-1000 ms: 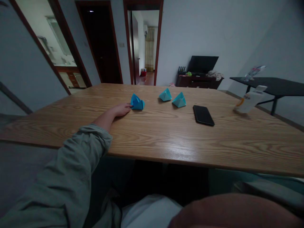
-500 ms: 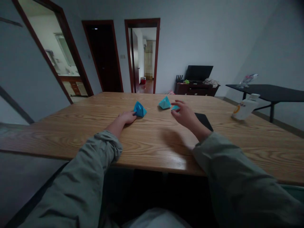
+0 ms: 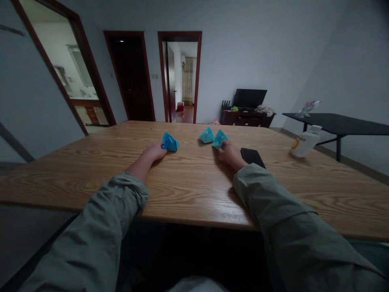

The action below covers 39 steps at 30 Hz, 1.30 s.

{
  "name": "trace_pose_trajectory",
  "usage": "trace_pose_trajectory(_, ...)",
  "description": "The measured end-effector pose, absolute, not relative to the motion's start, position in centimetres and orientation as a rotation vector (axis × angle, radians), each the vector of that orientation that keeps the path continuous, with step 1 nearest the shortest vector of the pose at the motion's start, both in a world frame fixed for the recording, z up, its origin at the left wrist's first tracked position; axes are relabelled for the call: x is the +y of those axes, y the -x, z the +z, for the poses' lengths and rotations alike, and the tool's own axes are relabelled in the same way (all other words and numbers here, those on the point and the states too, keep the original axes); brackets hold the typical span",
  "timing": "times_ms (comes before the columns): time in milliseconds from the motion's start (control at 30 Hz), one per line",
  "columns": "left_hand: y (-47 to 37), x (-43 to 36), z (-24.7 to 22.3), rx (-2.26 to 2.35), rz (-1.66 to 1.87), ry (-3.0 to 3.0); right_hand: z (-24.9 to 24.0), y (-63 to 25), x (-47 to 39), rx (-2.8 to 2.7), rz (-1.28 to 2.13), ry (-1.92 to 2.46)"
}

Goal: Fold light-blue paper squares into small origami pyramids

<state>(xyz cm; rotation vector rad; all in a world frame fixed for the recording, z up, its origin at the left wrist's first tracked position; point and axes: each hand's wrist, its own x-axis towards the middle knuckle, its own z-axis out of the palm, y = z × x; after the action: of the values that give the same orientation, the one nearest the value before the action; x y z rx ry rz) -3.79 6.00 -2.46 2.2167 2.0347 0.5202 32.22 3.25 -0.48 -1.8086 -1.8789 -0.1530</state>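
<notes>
On the wooden table, my left hand pinches the near left edge of a darker blue folded paper piece. My right hand has its fingers closed on the near right side of a light blue folded paper piece. Another light blue folded paper piece sits just left of that one, close beside it, with no hand on it. Some fingertips of both hands are hidden behind the paper.
A black phone-like object lies right of my right hand. Farther right stands a white bottle. Beyond are a black table and a dark cabinet with a screen.
My right hand has come down from above and closed on the right light blue piece, which now stands more in view. My left hand still holds the darker piece; the view has shifted slightly.
</notes>
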Motion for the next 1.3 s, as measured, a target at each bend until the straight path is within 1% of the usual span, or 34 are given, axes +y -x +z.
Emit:
trace_pose_trajectory(67, 3.4, 5.3, -1.6, 2.157, 0.726, -2.105, 0.1, -31.8, 2.2, -1.880, -0.123, 1.734)
trace_pose_trajectory(133, 2.6, 4.5, -0.7, 2.165, 1.016, -2.064, 0.8, -31.3, 1.0, -1.859, -0.049, 1.634)
trace_pose_trajectory(200, 1.4, 3.6, 0.2, 1.983, 1.298, -2.100, 1.3, -30.8, -0.1, -1.873, 0.057, 1.501)
trace_pose_trajectory(267, -0.2, 2.7, 0.7, 1.705, 1.433, -2.126, 1.3, -30.3, -0.8, -1.936, 0.157, 1.320)
trace_pose_trajectory(333, -1.9, 2.0, 0.8, 1.466, 1.391, -2.120, 0.9, -30.0, -0.8, -1.990, 0.222, 1.169)
trace_pose_trajectory(400, -3.3, 1.4, 0.7, 1.327, 1.246, -2.107, 0.2, -29.9, -0.4, -2.027, 0.237, 1.109)
trace_pose_trajectory(500, -4.5, 0.8, 0.4, 1.243, 1.034, -2.133, -0.5, -30.1, 0.1, -2.104, 0.191, 1.092)
trace_pose_trajectory(567, -4.5, 0.8, 0.1, 1.223, 0.956, -2.154, -0.7, -30.3, 0.1, -2.145, 0.162, 1.097)
trace_pose_trajectory(700, -3.9, 1.0, -0.6, 1.183, 0.874, -2.138, -1.0, -30.4, -0.1, -2.104, 0.205, 1.098)
trace_pose_trajectory(900, -3.9, 1.5, -1.5, 1.107, 0.775, -2.064, -2.4, -30.4, 0.7, -2.067, 0.384, 1.099)
trace_pose_trajectory(1067, -4.8, 0.9, -1.1, 1.134, 0.685, -2.134, -2.8, -30.1, 0.9, -2.095, 0.598, 1.079)
trace_pose_trajectory(1167, -5.6, 0.3, -0.6, 1.178, 0.695, -2.153, -2.7, -29.7, 0.8, -2.083, 0.682, 1.011)
trace_pose_trajectory(1300, -6.6, -0.1, -0.3, 1.097, 0.725, -2.142, -2.8, -29.5, 0.9, -2.032, 0.763, 0.919)
